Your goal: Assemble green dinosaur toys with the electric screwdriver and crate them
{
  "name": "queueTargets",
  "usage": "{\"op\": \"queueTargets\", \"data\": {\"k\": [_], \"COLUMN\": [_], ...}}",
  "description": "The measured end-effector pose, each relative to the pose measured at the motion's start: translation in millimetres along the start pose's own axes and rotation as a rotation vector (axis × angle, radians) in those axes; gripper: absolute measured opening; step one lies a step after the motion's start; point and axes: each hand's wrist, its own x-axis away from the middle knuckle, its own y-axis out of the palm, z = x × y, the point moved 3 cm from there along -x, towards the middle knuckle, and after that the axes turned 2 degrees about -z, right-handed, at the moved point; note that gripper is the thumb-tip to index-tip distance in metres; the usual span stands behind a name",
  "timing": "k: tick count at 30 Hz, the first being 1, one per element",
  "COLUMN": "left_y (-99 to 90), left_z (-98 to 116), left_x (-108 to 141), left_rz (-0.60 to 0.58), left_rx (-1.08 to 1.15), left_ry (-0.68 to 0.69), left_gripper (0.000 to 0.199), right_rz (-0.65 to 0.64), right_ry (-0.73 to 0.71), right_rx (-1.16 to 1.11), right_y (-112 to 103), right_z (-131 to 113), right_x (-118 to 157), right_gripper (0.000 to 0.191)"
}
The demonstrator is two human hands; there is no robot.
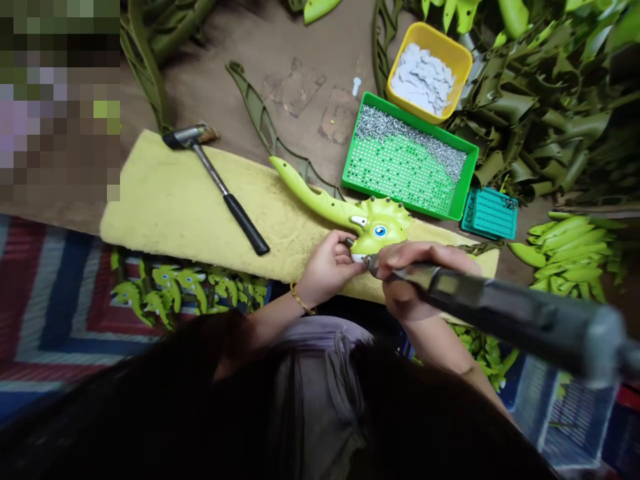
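A lime-green plastic dinosaur head [393, 223] with a blue eye and a long curved part lies on the yellow cloth pad [200, 200]. My left hand [330, 267] grips its lower edge, beside the white mouth area. Closed around the front of a dark, pen-shaped power screwdriver [500, 310] is my right hand [413, 273]. The driver's tip touches the head's lower edge close to my left fingertips, and its body points off to the right. My right fingers hide part of the head's underside.
A hammer [223, 187] lies on the pad's left part. Behind the head stand a green tray [350, 157] of screws, a yellow bin [465, 67] of white pieces and a small teal tray [495, 213]. Green parts [575, 257] pile up at the right.
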Motion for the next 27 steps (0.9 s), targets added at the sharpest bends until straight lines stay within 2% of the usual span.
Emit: {"op": "queueTargets", "data": {"k": [1,3,5,6,8,11,14,17,20,21,23,27], "left_y": [-0.2,-2.2,-5.2,-6.3,-7.1,-5.8,-5.3,-6.7,-8.4,-8.9,-9.3,-7.8], "left_z": [1.1,4.0,7.5,9.3,12.0,12.6,10.1,9.1,9.1,9.1,8.9,8.0], "left_x": [1.9,5.4,7.6,8.0,7.5,5.4,3.9,4.2,4.4,4.3,4.0,4.0], "left_rz": [-0.012,-0.012,0.026,0.051,0.091,0.117,0.129,0.156,0.165,0.165,0.174,0.194], "left_rx": [-0.040,-0.194,-0.416,-0.522,-0.685,-0.788,-0.823,-0.888,-0.925,-0.923,-0.911,-0.883], "left_ry": [0.010,0.050,0.109,0.140,0.200,0.274,0.335,0.437,0.499,0.504,0.509,0.528], "left_gripper": [0.054,0.056,0.061,0.062,0.059,0.049,0.044,0.042,0.041,0.041,0.040,0.040], "right_rz": [0.094,0.369,0.567,0.613,0.643,0.598,0.531,0.547,0.439,0.409,0.440,0.540], "right_ry": [-0.090,-0.307,-0.391,-0.382,-0.341,-0.286,-0.251,-0.210,-0.128,-0.106,-0.112,-0.282], "right_rx": [-0.021,-0.038,0.020,0.060,0.130,0.160,0.169,0.138,0.065,0.053,0.066,0.143], "right_y": [-3.7,-15.8,-27.4,-32.3,-40.0,-45.4,-46.5,-50.0,-51.8,-52.1,-53.1,-41.1], "right_z": [-0.9,4.9,24.8,38.4,65.9,94.8,105.5,112.0,116.5,114.5,100.6,44.9], "right_x": [-12.9,-40.0,-63.9,-73.2,-83.2,-81.5,-74.3,-69.9,-72.5,-74.1,-76.6,-74.6], "right_gripper": [0.044,0.034,0.025,0.024,0.026,0.031,0.032,0.030,0.032,0.035,0.040,0.034]}}
